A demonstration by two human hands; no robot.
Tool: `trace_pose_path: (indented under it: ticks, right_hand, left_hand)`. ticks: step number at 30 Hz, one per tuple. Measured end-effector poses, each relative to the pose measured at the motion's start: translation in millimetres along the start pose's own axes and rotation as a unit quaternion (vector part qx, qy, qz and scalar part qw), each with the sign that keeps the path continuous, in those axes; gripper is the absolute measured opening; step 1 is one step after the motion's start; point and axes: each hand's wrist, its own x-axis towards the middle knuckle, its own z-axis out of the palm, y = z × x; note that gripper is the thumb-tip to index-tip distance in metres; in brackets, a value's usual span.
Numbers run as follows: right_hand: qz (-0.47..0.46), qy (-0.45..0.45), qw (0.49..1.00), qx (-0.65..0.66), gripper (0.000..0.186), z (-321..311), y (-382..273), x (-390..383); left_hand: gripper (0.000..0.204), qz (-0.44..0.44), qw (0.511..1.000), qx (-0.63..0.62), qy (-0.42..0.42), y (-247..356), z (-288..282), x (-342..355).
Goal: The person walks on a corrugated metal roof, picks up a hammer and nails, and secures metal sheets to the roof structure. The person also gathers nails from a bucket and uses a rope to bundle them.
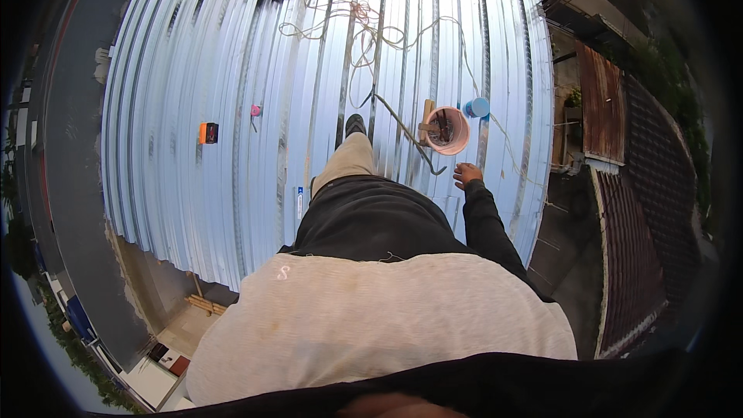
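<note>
Fingers of the right hand are parted and slightly bent, with nothing seen in their hold; whether they touch the roof below cannot be told. The left hand is out of view, so how its fingers stand cannot be told.

Nearest to the right hand is a bucket, just beyond it on the ribbed metal roof. The bucket is round, open at the top and a dull salmon pink, its rim paler than its shadowed inside. Dark, elongated pieces lie within, over a jumble too small to make out. A light-brown piece of wood sits against the bucket's left side. Just beside the bucket, on its right, is a blue container with a round top.

Left of the bucket runs a dark rod, hooked at its near end. Beyond the bucket, thin cord lies in tangled loops. Well to the bucket's left are a small pink object and, farther out, an orange-and-black box. The person's dark shoe is also left of the bucket.
</note>
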Motion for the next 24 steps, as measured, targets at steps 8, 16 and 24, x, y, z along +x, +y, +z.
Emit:
trace_pose_path:
  ticks: [8,16,24]
  right_hand:
    - [-0.012,0.015,1.000,0.013,0.023,43.5,-160.5,36.7]
    - [0.144,0.082,0.983,0.075,0.029,18.6,-283.7,130.2]
    - [0.116,0.128,0.984,0.054,0.025,-18.6,-560.7,284.5]
  left_hand:
    - [0.023,0.051,0.993,-0.094,0.059,146.8,-333.7,139.0]
    - [0.023,0.014,0.937,-0.344,0.054,323.8,-528.5,224.9]
    - [0.028,-0.010,0.995,-0.052,-0.090,439.6,-586.0,331.4]
